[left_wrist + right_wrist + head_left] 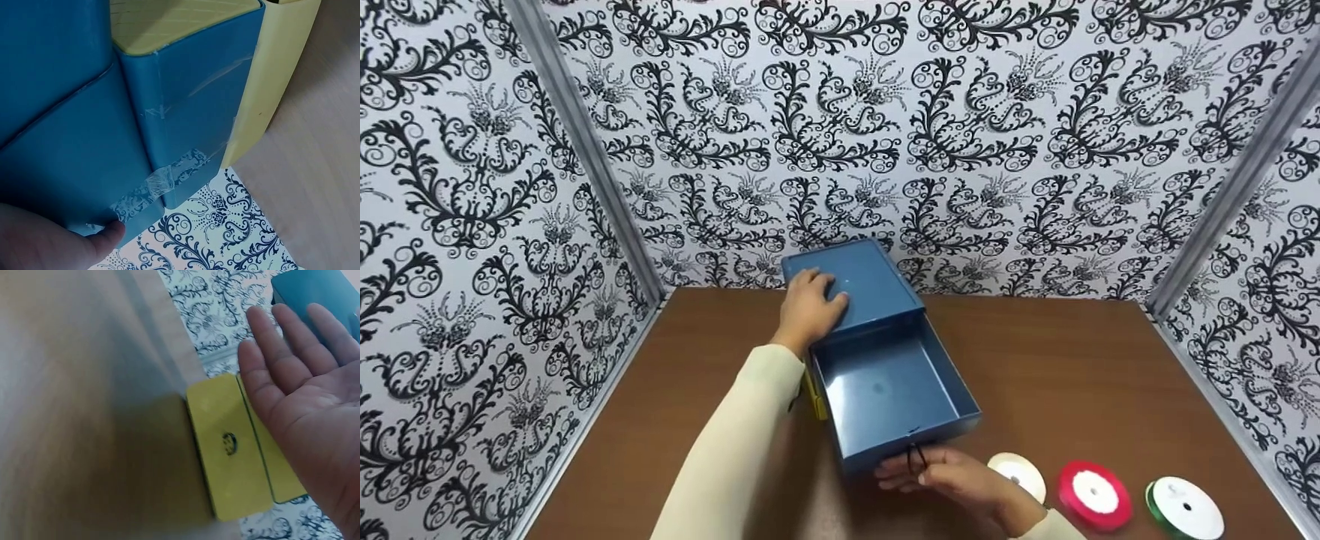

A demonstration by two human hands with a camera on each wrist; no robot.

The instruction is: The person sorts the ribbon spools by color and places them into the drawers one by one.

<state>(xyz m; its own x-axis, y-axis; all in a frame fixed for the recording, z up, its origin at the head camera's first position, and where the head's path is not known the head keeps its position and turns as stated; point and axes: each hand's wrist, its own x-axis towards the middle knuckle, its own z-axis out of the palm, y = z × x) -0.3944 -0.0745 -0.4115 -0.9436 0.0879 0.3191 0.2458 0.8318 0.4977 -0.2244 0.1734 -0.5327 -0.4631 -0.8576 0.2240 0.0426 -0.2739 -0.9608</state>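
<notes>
A blue drawer box [851, 281] stands on the brown table, its drawer [877, 382] pulled far out toward me. The inside of the drawer shows bare. My left hand [810, 304] rests on the box's top, near its left edge, fingers spread loosely. In the left wrist view, its thumb lies beside patterned tape [163, 183] on the blue side. At the drawer's front, my right hand [941, 476] is held palm up by a black cord loop [916, 456]. Its fingers [284, 354] are extended, only slightly bent.
Several ribbon spools lie at the front right: a cream one [1018, 472], a red one [1095, 495] and a white-faced green one [1185, 508]. A yellow drawer unit [228, 450] sits left of the blue drawer. Patterned walls [840, 150] close off the back and sides.
</notes>
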